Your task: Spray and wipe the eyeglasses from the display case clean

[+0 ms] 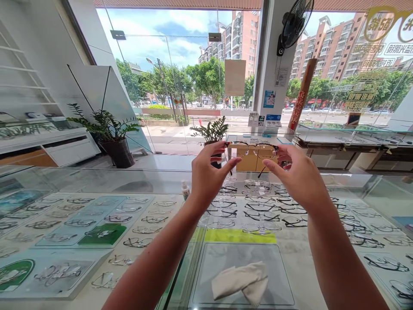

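Note:
A pair of dark-rimmed glasses [252,149] is held up at arm's length above a glass display counter [97,181]. My left hand [208,176] pinches the left end of the frame with thumb and fingers. My right hand [298,176] grips the right end the same way. The temples hang down behind the lenses. On the counter just below my arms lies a grey mat [226,262] with a crumpled white cleaning cloth [240,282] on it.
Under the counter glass lie several rows of spectacle frames [258,211]. A small spray bottle [185,189] stands on the counter left of my left wrist. Potted plants [112,133] stand by the shop window, and a second showcase [355,140] runs at the right.

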Available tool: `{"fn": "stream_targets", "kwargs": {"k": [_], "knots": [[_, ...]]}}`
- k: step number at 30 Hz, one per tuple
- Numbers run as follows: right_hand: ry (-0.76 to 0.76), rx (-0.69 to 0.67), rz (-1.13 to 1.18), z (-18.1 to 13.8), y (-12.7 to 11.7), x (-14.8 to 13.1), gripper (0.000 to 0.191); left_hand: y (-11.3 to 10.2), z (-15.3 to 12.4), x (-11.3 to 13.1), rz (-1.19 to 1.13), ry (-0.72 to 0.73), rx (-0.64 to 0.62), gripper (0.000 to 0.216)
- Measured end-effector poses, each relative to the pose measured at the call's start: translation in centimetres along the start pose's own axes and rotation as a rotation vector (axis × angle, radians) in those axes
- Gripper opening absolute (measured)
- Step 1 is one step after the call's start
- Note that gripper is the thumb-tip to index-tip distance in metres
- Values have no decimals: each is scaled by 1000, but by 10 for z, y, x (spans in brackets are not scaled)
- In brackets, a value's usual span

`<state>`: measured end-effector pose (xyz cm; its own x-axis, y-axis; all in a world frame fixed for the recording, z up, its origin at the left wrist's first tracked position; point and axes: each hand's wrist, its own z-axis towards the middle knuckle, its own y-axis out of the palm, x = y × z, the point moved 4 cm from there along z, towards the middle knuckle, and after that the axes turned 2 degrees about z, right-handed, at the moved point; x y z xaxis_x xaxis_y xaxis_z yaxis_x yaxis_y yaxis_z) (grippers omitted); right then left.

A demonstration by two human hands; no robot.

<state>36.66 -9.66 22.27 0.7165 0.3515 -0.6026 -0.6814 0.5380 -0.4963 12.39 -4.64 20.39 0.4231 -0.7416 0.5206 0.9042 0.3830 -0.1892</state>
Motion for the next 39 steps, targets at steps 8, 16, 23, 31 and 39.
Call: {"fn": "stream_targets", "kwargs": {"k": [8, 16, 23, 31, 39], "knots": [[-40, 54, -117, -3, 0, -6, 65, 3, 0, -5, -14, 28, 27, 56], [-131, 137, -236, -10, 0, -18, 55, 4, 3, -14, -50, 20, 14, 56], [-137, 142, -245, -10, -1, -19, 55, 6, 2, -14, -51, 6, 0, 56], [-109, 114, -265, -10, 0, -20, 57, 2, 0, -6, 44, 48, 33, 55], [-76, 64, -291, -10, 0, -18, 60, 0, -2, 3, 121, 111, 67, 55]]}}
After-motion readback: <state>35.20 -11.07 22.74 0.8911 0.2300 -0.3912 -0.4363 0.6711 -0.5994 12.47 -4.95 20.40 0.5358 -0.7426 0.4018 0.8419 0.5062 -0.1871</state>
